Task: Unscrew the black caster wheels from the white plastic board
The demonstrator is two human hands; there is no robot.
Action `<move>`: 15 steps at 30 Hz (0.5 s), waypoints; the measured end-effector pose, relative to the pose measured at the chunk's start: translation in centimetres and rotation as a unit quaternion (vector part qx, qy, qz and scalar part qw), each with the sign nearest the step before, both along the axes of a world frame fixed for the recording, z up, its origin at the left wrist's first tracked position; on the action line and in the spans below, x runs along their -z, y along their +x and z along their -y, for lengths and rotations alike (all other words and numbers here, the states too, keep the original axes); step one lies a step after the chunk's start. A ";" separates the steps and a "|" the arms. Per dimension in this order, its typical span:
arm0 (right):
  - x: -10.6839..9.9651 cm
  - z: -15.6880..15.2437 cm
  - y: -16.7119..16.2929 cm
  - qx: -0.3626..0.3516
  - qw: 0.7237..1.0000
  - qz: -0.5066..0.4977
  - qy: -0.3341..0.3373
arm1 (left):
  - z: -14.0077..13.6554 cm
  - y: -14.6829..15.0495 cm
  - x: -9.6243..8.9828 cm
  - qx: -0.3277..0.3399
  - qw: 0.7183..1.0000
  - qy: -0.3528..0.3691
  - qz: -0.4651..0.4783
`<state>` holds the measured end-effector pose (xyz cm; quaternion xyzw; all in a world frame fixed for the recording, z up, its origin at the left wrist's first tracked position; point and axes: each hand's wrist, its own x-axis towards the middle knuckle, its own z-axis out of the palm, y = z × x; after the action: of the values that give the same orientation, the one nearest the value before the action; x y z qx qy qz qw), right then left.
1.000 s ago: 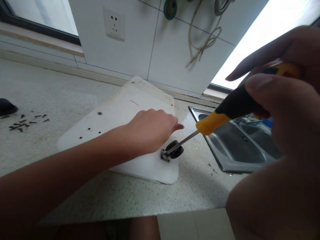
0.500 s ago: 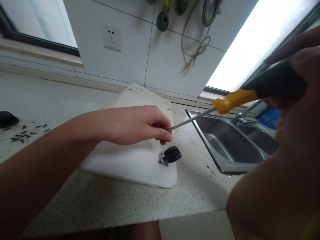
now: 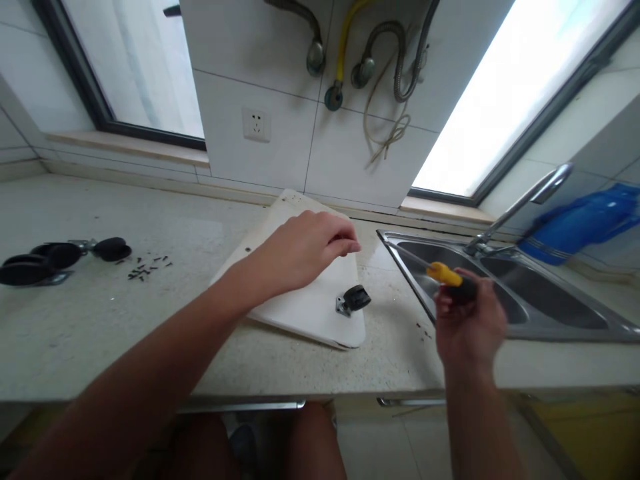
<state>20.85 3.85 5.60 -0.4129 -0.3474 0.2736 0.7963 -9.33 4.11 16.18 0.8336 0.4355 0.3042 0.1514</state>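
Observation:
My right hand [image 3: 470, 327] is wrapped round the black and yellow handle of a screwdriver [image 3: 443, 273], over the front edge of the sink. Its thin shaft points left and slightly up. My left hand [image 3: 315, 247] hovers above a white board [image 3: 305, 310], thumb and fingertips pinched together; what they hold, if anything, is too small to make out. Below and to the right of that hand, a black caster wheel [image 3: 357, 297] with a metal plate stands on the board, near its front right corner.
Several loose screws [image 3: 143, 268] lie on the countertop [image 3: 165, 333] at left, beside black casters [image 3: 113, 249]. To the right are a steel double sink [image 3: 530, 287], a faucet [image 3: 525, 200] and a blue object [image 3: 580, 223]. Hoses [image 3: 345, 40] hang on the wall behind.
The screwdriver, in my right hand, has moved down and away from my left hand, which no longer touches its shaft. The view has pulled back, showing more counter and the casters at left.

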 end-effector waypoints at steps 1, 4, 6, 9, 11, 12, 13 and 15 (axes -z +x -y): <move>1.9 0.6 -0.2 0.001 0.999 -0.029 -0.029 | 0.6 -0.8 0.3 -0.024 1.000 0.004 0.017; 5.7 1.8 0.3 0.013 0.990 -0.101 -0.102 | 1.5 -6.2 2.0 -0.147 0.987 0.006 0.058; 6.6 2.1 0.9 0.008 0.983 -0.132 -0.130 | 1.5 -11.3 3.5 -0.294 0.953 -0.015 0.069; 6.6 2.1 1.1 -0.012 0.978 -0.148 -0.143 | 1.7 -18.6 5.9 -0.461 0.885 -0.031 0.059; 6.4 2.0 1.0 -0.028 0.978 -0.145 -0.145 | 2.6 -21.9 7.4 -0.482 0.873 -0.056 0.041; 6.3 1.9 1.0 -0.035 0.979 -0.142 -0.144 | 3.3 -23.1 8.0 -0.486 0.871 -0.063 0.030; 6.4 1.9 1.0 -0.040 0.979 -0.139 -0.143 | 4.0 -23.9 8.6 -0.488 0.870 -0.065 0.019; 6.4 1.9 1.1 -0.047 0.980 -0.135 -0.137 | 5.3 -24.9 9.5 -0.481 0.875 -0.055 0.003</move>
<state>21.90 1.97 -0.84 -0.4605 -0.2148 0.4085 0.7582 -34.25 -1.17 6.65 0.5110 0.7980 0.3176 0.0336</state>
